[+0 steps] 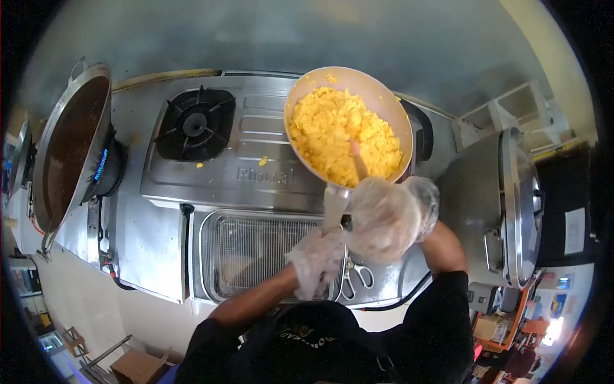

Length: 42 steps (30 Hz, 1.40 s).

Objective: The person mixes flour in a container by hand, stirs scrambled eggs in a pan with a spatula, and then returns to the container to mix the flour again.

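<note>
A light-coloured frying pan (400, 125) full of yellow scrambled egg (332, 125) sits over the right side of the stove. My left hand (320, 253), in a clear plastic glove, is closed at the pan's near edge, around its handle, which is mostly hidden. My right hand (384, 221), also gloved, grips a spatula (360, 163) whose lower end is in the egg; the fingers are partly blurred under the plastic.
The stainless stove (262, 173) has a bare black burner (195, 125) on its left. A wire-rack tray (256, 249) and scissors (355, 280) lie in front. A large wok (73, 147) stands left, a big lidded pot (486, 205) right.
</note>
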{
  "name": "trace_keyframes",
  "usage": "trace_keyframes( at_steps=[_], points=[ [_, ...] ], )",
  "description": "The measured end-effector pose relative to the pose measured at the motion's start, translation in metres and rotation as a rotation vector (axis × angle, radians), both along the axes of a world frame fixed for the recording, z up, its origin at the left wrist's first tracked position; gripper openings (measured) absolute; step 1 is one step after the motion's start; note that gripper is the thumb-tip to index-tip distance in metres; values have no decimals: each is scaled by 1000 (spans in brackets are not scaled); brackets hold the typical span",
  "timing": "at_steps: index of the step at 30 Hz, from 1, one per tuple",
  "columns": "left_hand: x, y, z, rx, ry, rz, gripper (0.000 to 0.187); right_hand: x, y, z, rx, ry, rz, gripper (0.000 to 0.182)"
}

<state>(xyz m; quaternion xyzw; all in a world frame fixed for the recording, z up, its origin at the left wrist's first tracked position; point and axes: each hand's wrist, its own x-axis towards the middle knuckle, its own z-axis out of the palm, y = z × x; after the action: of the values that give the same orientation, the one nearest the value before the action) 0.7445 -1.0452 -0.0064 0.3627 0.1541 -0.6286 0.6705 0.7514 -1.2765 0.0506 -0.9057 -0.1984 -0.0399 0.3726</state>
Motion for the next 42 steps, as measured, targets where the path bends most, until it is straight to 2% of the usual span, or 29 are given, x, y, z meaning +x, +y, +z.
trace_keyframes(
  at_steps=[3,6,7,9,11,13,15,16,18,20,22,24,25,28,29,32,33,36,38,39,41,42],
  points=[
    [-14,-21,-42,-350,169,62,13,-17,-5,44,-46,-84,-165,13],
    [-23,-31,-21,-195,64,100,13,-19,15,71,-186,-173,-138,13],
    [-24,-30,-26,-182,-56,58,8,-14,26,66,-250,-180,-64,13],
    [-44,-30,-74,-426,-822,234,6,-3,50,38,-411,-174,100,13],
    [-65,-40,-120,-641,-858,351,10,3,68,8,-557,-168,226,13],
    [-85,-52,-139,-795,-129,339,15,2,71,-4,-610,-149,282,14],
    [-73,-61,-145,-828,22,281,18,3,72,1,-641,-147,327,16],
    [-67,-47,-123,-783,-161,232,17,14,72,-3,-661,-146,338,16],
    [-67,-30,-91,-685,-268,165,18,35,68,-13,-683,-145,353,18],
    [-59,-28,-74,-600,-146,170,20,40,66,-8,-688,-158,373,19],
    [-51,-38,-64,-575,83,229,13,41,63,3,-696,-173,403,21],
    [-38,-39,-30,-392,-19,154,9,56,56,0,-705,-171,420,23],
    [-38,-41,-14,-249,-3,191,6,68,54,-4,-713,-174,427,24],
    [-41,-42,-9,-160,33,255,6,98,62,-34,-739,-193,372,24],
    [-43,-45,-19,-173,-85,219,5,93,61,-39,-730,-191,341,24],
    [-43,-43,-36,-354,141,202,6,64,64,-21,-728,-195,275,22],
    [-51,-42,-58,-459,152,196,9,48,63,-8,-740,-188,243,22],
    [-64,-26,-118,-735,656,153,20,6,69,11,-764,-158,157,21],
    [-58,-47,-144,-1040,559,88,26,5,73,1,-752,-161,148,20],
    [-52,-72,-151,-1230,284,36,29,14,73,-9,-743,-177,154,19],
    [-72,-65,-149,-1280,60,13,30,36,72,-33,-706,-206,154,18],
    [-73,-62,-143,-1189,66,33,27,36,71,-34,-693,-214,141,18]
  ],
)
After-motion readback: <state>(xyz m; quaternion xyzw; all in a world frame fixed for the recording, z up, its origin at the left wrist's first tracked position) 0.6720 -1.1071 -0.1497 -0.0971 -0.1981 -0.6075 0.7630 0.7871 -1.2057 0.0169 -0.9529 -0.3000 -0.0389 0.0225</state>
